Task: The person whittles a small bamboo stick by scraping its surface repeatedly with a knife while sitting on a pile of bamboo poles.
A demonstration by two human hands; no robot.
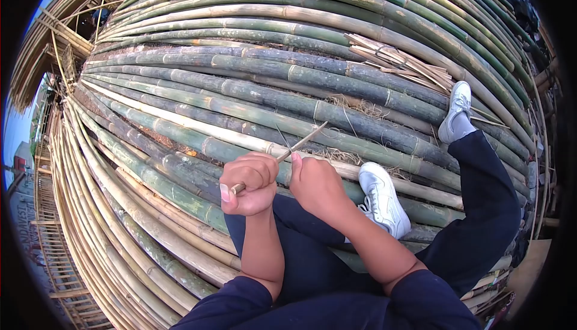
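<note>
My left hand (pixel 250 181) is wrapped around a thin bamboo stick (pixel 309 134). One end of the stick pokes out below the left thumb, and the other slants up to the right, past my right hand. My right hand (pixel 318 187) is closed, its thumb pressed up against the stick close to the left fist. A narrow dark sliver (pixel 281 135) juts up to the left where the thumb meets the stick. I cannot tell what the right fingers grip. Both hands are above my lap, over rows of bamboo poles (pixel 240 104).
Beyond my hands, a bundle of split bamboo strips (pixel 399 62) lies across the poles. Curly shavings (pixel 363 107) are scattered near my shoes (pixel 384 201). Paler poles (pixel 126 222) run along the left, and a bamboo rack (pixel 57 47) stands at the upper left.
</note>
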